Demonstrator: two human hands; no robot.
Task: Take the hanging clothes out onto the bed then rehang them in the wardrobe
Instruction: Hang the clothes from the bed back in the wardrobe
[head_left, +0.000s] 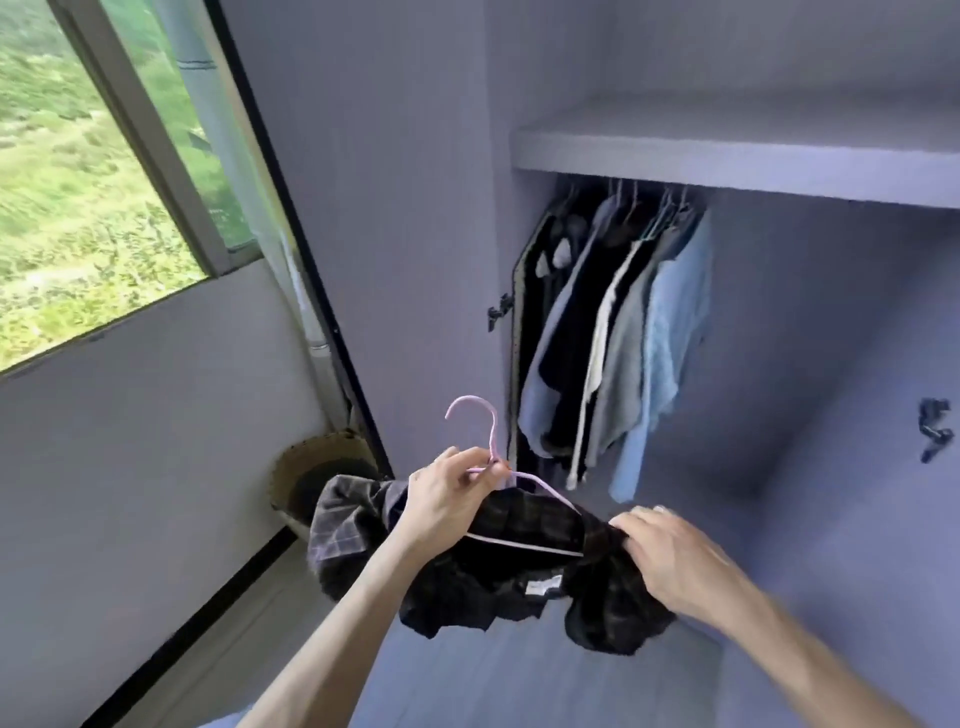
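The dark plaid shirt (498, 587) hangs in mid-air in front of the open wardrobe, low in the view and above the floor, bunched and half draped on a thin pale pink hanger (494, 434); it is soft, light cloth that sags and folds wherever it is unsupported, with one sleeve flopping out to the left, so I judge it will slide off the smooth hanger arms if tilted; the stiff hanger is the sure place to take hold, at the neck just below the hook, while the cloth is best taken at a shoulder seam; the left hand (447, 501) has thumb and fingers closed in a pinch on that neck, carrying the weight; the right hand (670, 558), somewhat blurred, has its fingers curled down into the fabric at the hanger's right end, seemingly settling the shoulder; beyond them a row of hanging clothes (618, 332), blue, grey, dark and white, is crowded to the left side under the shelf (727, 156), the rail itself hidden; the space to their right looks free; a woven basket (311, 467) stands in the corner below the window (78, 182).
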